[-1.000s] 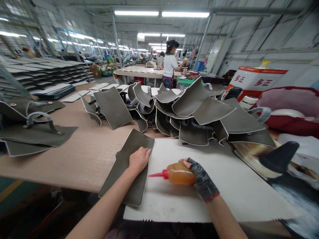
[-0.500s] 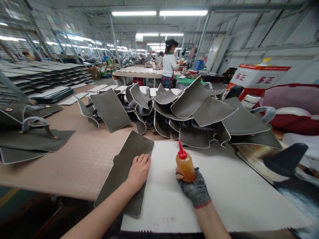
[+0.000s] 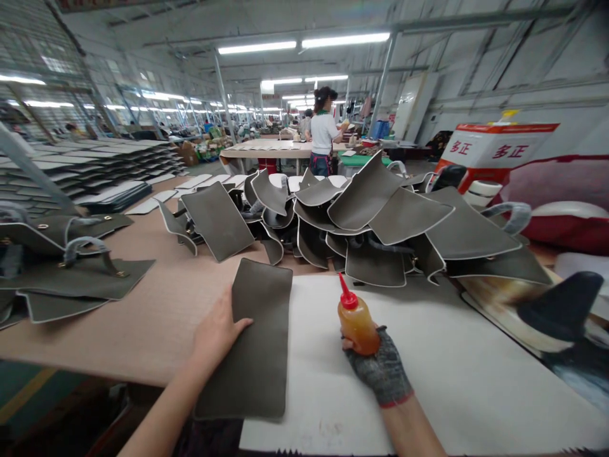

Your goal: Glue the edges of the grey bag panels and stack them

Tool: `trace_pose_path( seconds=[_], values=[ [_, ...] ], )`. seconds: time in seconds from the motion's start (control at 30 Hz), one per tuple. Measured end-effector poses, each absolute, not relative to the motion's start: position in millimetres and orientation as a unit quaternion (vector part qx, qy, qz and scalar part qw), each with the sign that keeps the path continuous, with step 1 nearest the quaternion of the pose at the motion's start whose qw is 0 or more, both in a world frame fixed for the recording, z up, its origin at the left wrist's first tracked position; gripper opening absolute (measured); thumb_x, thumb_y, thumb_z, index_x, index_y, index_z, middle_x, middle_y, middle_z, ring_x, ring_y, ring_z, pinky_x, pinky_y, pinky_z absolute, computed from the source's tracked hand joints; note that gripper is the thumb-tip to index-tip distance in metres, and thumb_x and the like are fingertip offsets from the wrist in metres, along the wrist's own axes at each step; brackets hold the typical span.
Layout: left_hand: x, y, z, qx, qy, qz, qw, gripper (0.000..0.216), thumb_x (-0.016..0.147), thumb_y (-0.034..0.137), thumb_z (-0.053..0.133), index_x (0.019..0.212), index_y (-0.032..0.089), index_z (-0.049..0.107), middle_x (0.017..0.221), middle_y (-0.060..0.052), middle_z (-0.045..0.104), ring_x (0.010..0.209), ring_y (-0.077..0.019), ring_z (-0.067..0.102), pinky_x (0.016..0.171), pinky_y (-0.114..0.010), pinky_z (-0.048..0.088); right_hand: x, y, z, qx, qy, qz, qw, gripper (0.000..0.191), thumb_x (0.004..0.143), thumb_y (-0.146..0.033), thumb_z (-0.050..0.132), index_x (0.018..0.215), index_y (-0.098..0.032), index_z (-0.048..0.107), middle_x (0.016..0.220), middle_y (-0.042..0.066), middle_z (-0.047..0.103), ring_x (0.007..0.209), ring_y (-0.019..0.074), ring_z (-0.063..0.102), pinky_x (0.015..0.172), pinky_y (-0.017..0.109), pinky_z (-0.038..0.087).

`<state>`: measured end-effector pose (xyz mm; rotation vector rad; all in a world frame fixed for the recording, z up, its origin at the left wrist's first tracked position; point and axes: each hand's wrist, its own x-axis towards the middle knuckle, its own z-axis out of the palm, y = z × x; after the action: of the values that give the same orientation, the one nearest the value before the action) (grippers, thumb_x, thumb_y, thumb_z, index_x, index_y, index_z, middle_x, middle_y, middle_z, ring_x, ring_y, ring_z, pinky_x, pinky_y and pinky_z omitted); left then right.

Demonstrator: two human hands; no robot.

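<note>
- The heap of grey, white-edged leather panels (image 3: 380, 222) lies beyond both my hands, untouched.
- The flat grey leather panel (image 3: 261, 355) lies just left of my right grip; no glue shows on it.
- My left hand (image 3: 216, 333) pinches its left edge, thumb on top.
- My gloved right hand (image 3: 378, 368) is closed round the amber squeeze bottle with a red nozzle (image 3: 356, 324), held upright and clear of the panel.

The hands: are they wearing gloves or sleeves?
Only the right hand wears a glove: dark grey speckled knit with a thin red band at the wrist, and the thumb tip pokes out uncovered. The left hand is bare. Neither forearm has a sleeve in view, and no watch or ring shows.
</note>
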<state>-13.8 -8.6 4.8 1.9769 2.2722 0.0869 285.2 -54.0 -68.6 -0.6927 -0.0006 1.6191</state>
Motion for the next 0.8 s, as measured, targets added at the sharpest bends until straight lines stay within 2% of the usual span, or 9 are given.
trace_pose_path(
  seconds=[0.1,0.17,0.23,0.33,0.43,0.67,0.8],
  values=[
    [26,-15,9,0.706,0.706,-0.015,-0.053,0.063,0.079,0.026,0.048,0.135,0.026,0.02,0.113,-0.011,0.051,0.088,-0.0238,0.056,0.069,-0.033,0.044,285,-55,-70,-0.294,0.005,0.719,0.63,0.024,0.058,-0.036,0.067,0.077,-0.023,0.059,0.071,0.003,0.063,0.062,0.019,0.055,0.046,0.027,0.042],
    [52,-17,5,0.738,0.667,-0.039,-0.09,0.048,0.081,0.015,0.04,0.128,0.024,0.038,0.116,-0.014,0.049,0.089,-0.025,0.055,0.067,-0.034,0.044,285,-56,-71,-0.287,0.01,0.72,0.632,0.025,0.058,-0.034,0.068,0.077,-0.023,0.059,0.071,0.003,0.063,0.064,0.0194,0.056,0.046,0.027,0.042],
    [71,-20,-5,0.761,0.639,-0.046,-0.098,0.044,0.081,0.009,0.034,0.121,0.019,0.047,0.124,-0.018,0.044,0.098,-0.0285,0.051,0.07,-0.038,0.044,285,-56,-70,-0.286,0.012,0.716,0.637,0.027,0.056,-0.035,0.07,0.078,-0.023,0.058,0.071,0.003,0.063,0.064,0.0198,0.056,0.046,0.027,0.043],
    [84,-26,-25,0.795,0.598,-0.033,-0.098,0.045,0.08,0.008,0.033,0.121,0.019,0.048,0.136,-0.017,0.031,0.119,-0.0348,0.033,0.084,-0.053,0.036,284,-56,-68,-0.289,0.015,0.712,0.64,0.029,0.055,-0.035,0.072,0.077,-0.023,0.058,0.071,0.003,0.063,0.063,0.0197,0.056,0.046,0.027,0.043],
    [86,-31,-39,0.806,0.585,-0.031,-0.086,0.047,0.081,0.011,0.034,0.125,0.028,0.043,0.143,-0.01,0.021,0.127,-0.0357,0.019,0.089,-0.06,0.027,283,-57,-64,-0.289,0.019,0.711,0.641,0.032,0.052,-0.034,0.074,0.077,-0.023,0.058,0.071,0.003,0.064,0.062,0.0197,0.056,0.046,0.027,0.043],
    [101,-19,-37,0.792,0.596,-0.103,-0.086,0.051,0.082,0.014,0.038,0.128,0.035,0.037,0.144,-0.008,0.018,0.122,-0.0421,0.026,0.079,-0.059,0.034,281,-56,-56,-0.311,0.028,0.708,0.634,0.031,0.049,-0.032,0.075,0.075,-0.021,0.061,0.067,0.004,0.063,0.058,0.0186,0.055,0.042,0.026,0.043],
    [109,-19,-42,0.781,0.609,-0.099,-0.094,0.048,0.084,0.016,0.036,0.128,0.037,0.037,0.144,-0.007,0.018,0.121,-0.042,0.028,0.077,-0.059,0.036,282,-55,-60,-0.321,-0.014,0.71,0.627,0.036,0.049,-0.031,0.076,0.081,-0.023,0.061,0.071,0.003,0.064,0.061,0.0192,0.056,0.044,0.027,0.044]
  ],
)
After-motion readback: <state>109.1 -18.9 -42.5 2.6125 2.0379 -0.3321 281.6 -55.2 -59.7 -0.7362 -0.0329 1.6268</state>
